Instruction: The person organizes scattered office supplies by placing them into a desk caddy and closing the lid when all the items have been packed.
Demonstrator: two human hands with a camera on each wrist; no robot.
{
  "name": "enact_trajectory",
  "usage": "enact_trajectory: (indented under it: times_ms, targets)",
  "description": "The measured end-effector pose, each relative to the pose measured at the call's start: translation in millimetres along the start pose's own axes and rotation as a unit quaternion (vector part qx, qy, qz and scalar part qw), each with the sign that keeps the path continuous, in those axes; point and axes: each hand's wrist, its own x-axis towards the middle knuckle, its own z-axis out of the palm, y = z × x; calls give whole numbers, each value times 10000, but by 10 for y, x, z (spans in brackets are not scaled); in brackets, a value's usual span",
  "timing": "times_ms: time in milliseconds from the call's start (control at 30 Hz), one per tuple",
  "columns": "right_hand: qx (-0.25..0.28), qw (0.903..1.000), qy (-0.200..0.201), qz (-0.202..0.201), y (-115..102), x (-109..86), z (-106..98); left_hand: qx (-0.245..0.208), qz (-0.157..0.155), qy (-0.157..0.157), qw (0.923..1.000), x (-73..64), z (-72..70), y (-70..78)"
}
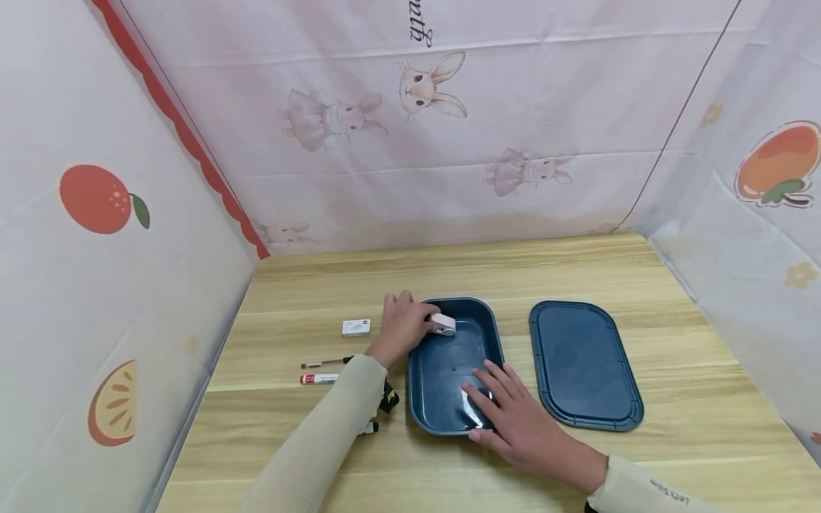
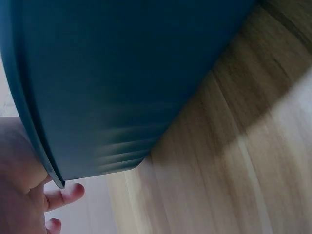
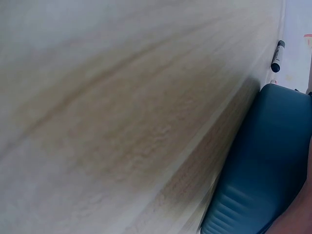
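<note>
A deep blue plastic box (image 1: pixel 457 370) lies on the table with its hollow side up. My left hand (image 1: pixel 403 326) reaches over its far left rim and holds a small pale pink stapler (image 1: pixel 442 324) inside, near the far wall. In the left wrist view part of my left hand (image 2: pixel 22 170) shows beside the box's outer wall (image 2: pixel 107 87); the stapler is hidden there. My right hand (image 1: pixel 519 420) rests over the near right rim, fingers spread and extended into the box. The right wrist view shows the box's outer side (image 3: pixel 268 156) below that hand.
Right of the box lies a matching blue lid (image 1: pixel 586 365). To the left are a small white carton (image 1: pixel 355 328), a pen (image 1: pixel 323 363), a red-and-white marker (image 1: pixel 318 379) and a black-and-yellow item (image 1: pixel 388 399), partly behind the left sleeve. A black-capped marker (image 3: pixel 278 56) lies beyond the box.
</note>
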Motion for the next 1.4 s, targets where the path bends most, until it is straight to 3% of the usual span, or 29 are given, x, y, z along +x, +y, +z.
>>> enact_trajectory:
  times_ms: [600,1000,1400]
  targets:
    - [71,10000,29,1,-17,6,-15,657,272,-467,9964,79,-65,67]
    - [80,10000,-44,26,-32,28,-29,421,339,-720,9959,67,-126,62]
    - [106,9999,-49,82,-39,43,-33,245,270,-632,9973,24,-197,54]
